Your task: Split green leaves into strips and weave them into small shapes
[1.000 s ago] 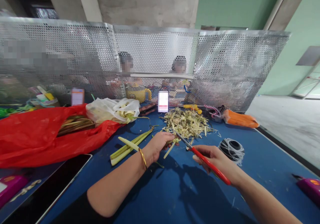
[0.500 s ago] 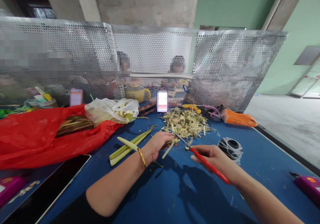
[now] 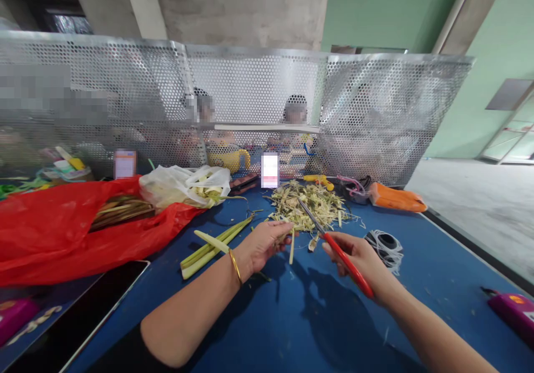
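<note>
My left hand [image 3: 269,245], with a gold bangle at its wrist, is closed on a pale green plant strip [image 3: 292,249] that hangs from the fingertips. My right hand [image 3: 354,259] grips scissors [image 3: 345,260] by their red handles. The scissor blades point up and to the left, over a heap of pale green and brown plant scraps [image 3: 311,203]. A small gap separates the blades from my left fingers. Several longer green stalks [image 3: 219,243] lie on the blue table left of my left hand. What the curled left fingers hide I cannot make out.
A red plastic bag [image 3: 50,223] with dry stalks and a white bag [image 3: 179,184] are on the left. Beyond the heap stand a lit phone [image 3: 270,170] and a perforated metal screen [image 3: 254,84], with people behind it. Grey cord [image 3: 387,250] and an orange pouch [image 3: 396,197] lie right.
The scissors have swung more upright and away from my left fingers. The strip in my left hand has turned from slanting to hanging nearly straight down.
</note>
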A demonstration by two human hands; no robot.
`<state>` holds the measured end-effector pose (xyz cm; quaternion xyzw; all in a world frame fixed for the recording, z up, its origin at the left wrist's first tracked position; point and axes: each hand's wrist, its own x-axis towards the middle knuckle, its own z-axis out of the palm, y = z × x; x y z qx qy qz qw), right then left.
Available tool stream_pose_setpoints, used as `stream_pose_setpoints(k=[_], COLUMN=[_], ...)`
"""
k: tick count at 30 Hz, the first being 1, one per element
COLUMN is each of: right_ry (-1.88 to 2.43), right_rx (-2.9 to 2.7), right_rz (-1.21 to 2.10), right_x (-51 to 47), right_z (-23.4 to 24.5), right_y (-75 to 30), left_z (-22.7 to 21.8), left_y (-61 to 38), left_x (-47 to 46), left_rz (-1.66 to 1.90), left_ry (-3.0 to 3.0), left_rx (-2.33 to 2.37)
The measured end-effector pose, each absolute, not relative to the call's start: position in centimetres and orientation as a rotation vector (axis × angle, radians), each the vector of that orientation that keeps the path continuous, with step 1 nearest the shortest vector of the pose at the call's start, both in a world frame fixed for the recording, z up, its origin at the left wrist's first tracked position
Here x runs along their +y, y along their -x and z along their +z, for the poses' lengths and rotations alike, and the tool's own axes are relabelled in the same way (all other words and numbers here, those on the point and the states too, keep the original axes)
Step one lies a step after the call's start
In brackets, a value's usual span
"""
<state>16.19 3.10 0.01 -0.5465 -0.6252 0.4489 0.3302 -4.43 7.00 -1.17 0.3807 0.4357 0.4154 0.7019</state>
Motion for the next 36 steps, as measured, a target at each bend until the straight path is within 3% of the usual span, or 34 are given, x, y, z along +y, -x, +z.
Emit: stream_pose_setpoints(k=[17,28,36], right_ry=[1.308,1.319,1.424], right_rx=[-1.602,-1.863,-1.971], right_rz=[1.152,1.301,1.031], right_x=[2.4,1.8,2.0], right_z=[0.9,1.5,0.9], right_y=[-15.9,-16.3,-16.2], left_z=[-0.3,-0.1,-0.3], left_y=[4.3,4.8,4.8], left_x=[7.1,7.8,7.7], left_rz=[1.102,1.344,1.348], left_ry=[-0.469,-0.353,-0.366], left_rx=[0.806,0.778,0.826])
